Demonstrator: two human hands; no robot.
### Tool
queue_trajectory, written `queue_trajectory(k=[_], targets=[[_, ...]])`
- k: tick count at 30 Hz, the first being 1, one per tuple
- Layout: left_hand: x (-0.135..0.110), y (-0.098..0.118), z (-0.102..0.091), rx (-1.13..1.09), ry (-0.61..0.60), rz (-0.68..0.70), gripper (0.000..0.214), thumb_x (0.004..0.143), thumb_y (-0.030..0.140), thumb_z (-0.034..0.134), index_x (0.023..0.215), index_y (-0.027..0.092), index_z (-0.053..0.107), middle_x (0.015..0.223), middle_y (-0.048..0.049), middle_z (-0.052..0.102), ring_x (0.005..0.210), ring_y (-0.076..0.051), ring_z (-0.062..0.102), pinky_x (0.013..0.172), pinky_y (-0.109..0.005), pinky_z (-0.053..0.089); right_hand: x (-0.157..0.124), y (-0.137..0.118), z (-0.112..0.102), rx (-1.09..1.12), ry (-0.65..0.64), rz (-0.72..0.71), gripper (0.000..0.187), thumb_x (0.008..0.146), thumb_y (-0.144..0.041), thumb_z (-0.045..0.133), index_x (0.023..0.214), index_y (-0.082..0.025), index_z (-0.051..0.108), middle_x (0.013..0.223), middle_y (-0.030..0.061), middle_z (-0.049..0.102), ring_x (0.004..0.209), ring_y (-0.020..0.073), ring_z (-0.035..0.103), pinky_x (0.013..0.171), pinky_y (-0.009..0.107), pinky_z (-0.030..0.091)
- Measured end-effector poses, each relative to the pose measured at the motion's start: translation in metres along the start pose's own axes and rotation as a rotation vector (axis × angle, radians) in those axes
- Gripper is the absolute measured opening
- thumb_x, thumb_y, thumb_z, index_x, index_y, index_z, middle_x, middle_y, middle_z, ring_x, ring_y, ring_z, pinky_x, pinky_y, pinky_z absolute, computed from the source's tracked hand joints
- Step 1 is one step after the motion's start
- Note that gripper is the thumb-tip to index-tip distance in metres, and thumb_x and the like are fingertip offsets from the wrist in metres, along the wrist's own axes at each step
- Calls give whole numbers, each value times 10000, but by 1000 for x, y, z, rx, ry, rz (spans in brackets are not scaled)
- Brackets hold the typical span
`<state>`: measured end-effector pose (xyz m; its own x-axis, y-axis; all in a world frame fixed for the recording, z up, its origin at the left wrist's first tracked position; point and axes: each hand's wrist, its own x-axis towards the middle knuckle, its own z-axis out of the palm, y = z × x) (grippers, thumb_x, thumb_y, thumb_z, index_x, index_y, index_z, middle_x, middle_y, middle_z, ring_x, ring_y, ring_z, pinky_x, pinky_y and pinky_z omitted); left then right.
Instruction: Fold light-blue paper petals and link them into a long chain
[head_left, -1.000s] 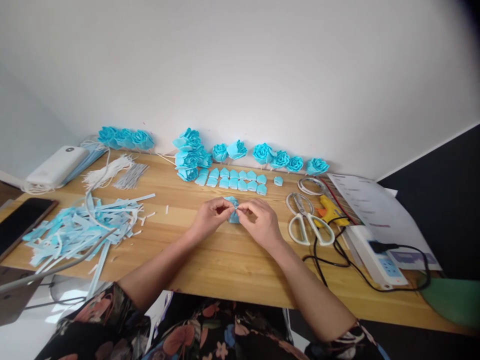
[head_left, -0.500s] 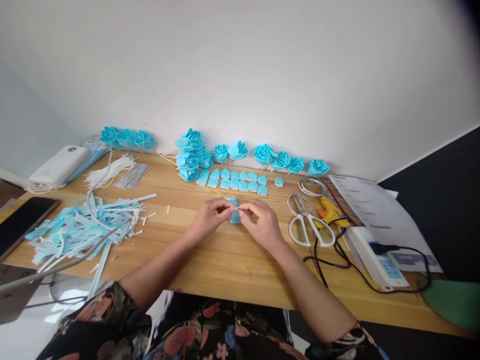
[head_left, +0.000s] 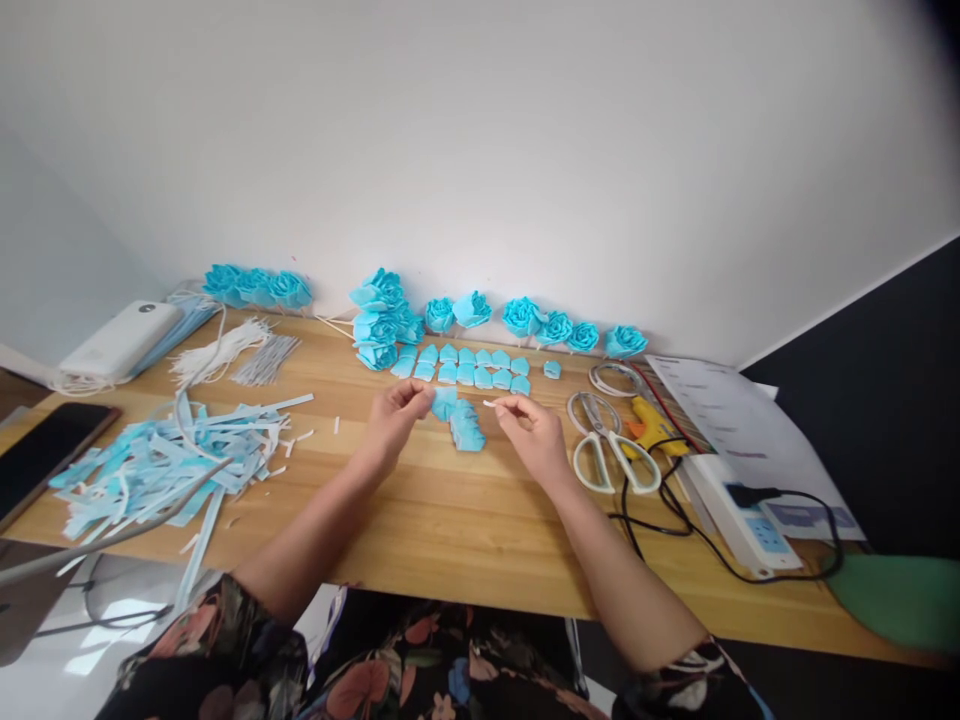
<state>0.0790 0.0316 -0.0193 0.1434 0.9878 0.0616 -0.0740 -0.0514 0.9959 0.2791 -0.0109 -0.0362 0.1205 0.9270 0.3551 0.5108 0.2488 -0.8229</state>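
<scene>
Between the thumb and fingers of my left hand is the edge of a light blue fabric petal. My right hand pinches a short thin white strip, held apart from the petal. Just below, a small overlapping pile of blue petals lies on the wooden table, close to the held petal; whether they touch I cannot tell. Beyond my hands, two rows of cut blue petals lie side by side, with a single rolled blue piece to their right.
Finished blue flowers line the wall. Scissors, a yellow glue gun, wire coils and a power strip with black cable sit right. Left are blue-white scraps, white strings, a phone and a white power bank.
My hands have moved apart, left hand leftward with a petal, right hand rightward with the white strip. The petal pile between them is now uncovered. The view has shifted slightly.
</scene>
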Motion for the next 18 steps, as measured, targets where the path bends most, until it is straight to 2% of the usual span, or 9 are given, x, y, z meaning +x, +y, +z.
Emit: queue_trajectory(k=[3, 5, 7, 10, 13, 15, 16, 18], targets=[[-7, 28, -15, -126, 71, 80, 191, 765, 310, 620, 653, 167, 559, 576, 27, 478, 593, -101, 458, 607, -225, 384, 6, -1, 5, 29, -39, 40, 190, 836, -305, 547, 815, -178, 687, 793, 38, 705, 659, 153, 594, 632, 262, 447], [-18, 52, -27, -197, 97, 171, 189, 776, 302, 625, 659, 169, 560, 599, 14, 493, 613, -110, 481, 627, -236, 410, 12, -12, 17, 16, -108, 12, 180, 824, -294, 560, 804, -183, 700, 751, 26, 694, 639, 146, 584, 607, 251, 428], [-31, 75, -39, -217, 137, 271, 186, 778, 299, 637, 665, 172, 561, 616, 6, 500, 625, -117, 499, 638, -246, 432, 20, -30, 40, -44, -203, -62, 167, 817, -266, 563, 827, -204, 719, 724, 8, 685, 643, 139, 573, 614, 244, 406], [-52, 98, -56, -239, 207, 363, 158, 781, 282, 643, 693, 176, 567, 622, 12, 488, 622, -113, 505, 644, -246, 448, 31, -61, 90, -101, -366, -177, 178, 830, -247, 550, 830, -227, 727, 765, -8, 702, 674, 132, 579, 604, 232, 371], [-68, 105, -71, -240, 256, 389, 161, 783, 277, 644, 690, 175, 560, 620, 15, 484, 614, -109, 504, 647, -243, 453, 35, -79, 142, -51, -528, -227, 281, 891, -267, 471, 770, -209, 717, 762, -6, 706, 646, 124, 585, 578, 226, 366], [-77, 104, -81, -237, 275, 385, 159, 778, 266, 650, 687, 171, 561, 616, 16, 482, 608, -104, 499, 644, -237, 449, 36, -79, 165, -64, -548, -254, 246, 881, -257, 492, 780, -195, 708, 750, 3, 701, 675, 140, 602, 604, 232, 389], [-80, 103, -85, -239, 281, 382, 153, 777, 260, 652, 689, 169, 565, 615, 16, 484, 608, -103, 497, 640, -234, 446, 36, -76, 172, -77, -530, -260, 192, 862, -222, 514, 859, -196, 704, 813, 9, 709, 737, 150, 619, 647, 235, 408], [-86, 99, -93, -246, 291, 371, 145, 781, 253, 644, 691, 166, 570, 619, 14, 492, 610, -102, 495, 629, -229, 439, 33, -67, 177, -116, -521, -222, 294, 840, -159, 517, 1107, -197, 635, 992, 40, 707, 881, 175, 636, 750, 255, 439]])
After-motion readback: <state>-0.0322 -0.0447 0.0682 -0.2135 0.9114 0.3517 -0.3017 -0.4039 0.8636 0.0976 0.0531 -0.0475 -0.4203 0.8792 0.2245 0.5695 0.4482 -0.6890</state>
